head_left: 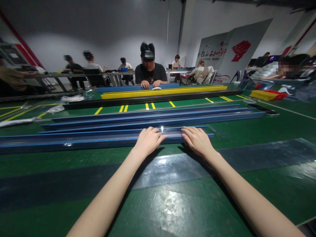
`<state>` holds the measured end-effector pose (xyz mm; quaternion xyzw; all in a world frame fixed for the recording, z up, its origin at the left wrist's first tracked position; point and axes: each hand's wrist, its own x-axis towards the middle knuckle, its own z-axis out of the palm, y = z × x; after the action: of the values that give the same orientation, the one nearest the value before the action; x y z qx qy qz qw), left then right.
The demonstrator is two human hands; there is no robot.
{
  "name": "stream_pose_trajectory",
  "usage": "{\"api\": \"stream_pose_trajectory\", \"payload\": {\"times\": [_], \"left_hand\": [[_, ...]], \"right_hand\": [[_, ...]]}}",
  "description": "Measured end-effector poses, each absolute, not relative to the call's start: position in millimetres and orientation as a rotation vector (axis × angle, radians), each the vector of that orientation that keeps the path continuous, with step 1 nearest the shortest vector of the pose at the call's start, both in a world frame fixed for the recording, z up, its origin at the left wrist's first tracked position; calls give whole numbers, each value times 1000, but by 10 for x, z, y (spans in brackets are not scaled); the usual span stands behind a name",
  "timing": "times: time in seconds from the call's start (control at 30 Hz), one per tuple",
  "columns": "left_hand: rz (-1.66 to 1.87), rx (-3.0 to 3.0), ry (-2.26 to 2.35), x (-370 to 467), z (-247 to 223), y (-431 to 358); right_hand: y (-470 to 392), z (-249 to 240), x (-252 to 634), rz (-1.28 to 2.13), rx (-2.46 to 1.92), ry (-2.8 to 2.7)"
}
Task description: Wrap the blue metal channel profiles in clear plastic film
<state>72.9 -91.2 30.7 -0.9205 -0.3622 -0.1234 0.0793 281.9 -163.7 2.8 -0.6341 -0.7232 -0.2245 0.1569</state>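
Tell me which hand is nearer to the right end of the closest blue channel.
Right. The right hand is at the blue channel, just short of that end; the left hand is farther left along it.

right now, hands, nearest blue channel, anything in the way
Left hand and right hand on nearest blue channel, right near its end. Transparent strip lies on the near side. Nothing visibly blocking.

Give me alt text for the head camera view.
Bare left hand and right hand touch a long blue channel strip on a green tabletop. Nearer lies a flat, clear plastic strip; beyond are a long yellow strip and a co-worker.
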Motion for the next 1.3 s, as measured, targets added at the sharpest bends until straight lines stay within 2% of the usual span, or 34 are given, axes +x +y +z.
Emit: {"api": "stream_pose_trajectory", "payload": {"times": [0.3, 0.7, 1.3], "left_hand": [[-344, -2574, -1257, 681, 402, -913], [-327, -2828, -925, 764, 244, -979], [-371, -2677, -1176, 724, 408, -986]], "right_hand": [[-1651, 79, 2864, -656, -2027, -1905], [-1633, -16, 2753, -553, -1697, -2206], [-1667, 107, 2788, -653, -1960, -1977]]}}
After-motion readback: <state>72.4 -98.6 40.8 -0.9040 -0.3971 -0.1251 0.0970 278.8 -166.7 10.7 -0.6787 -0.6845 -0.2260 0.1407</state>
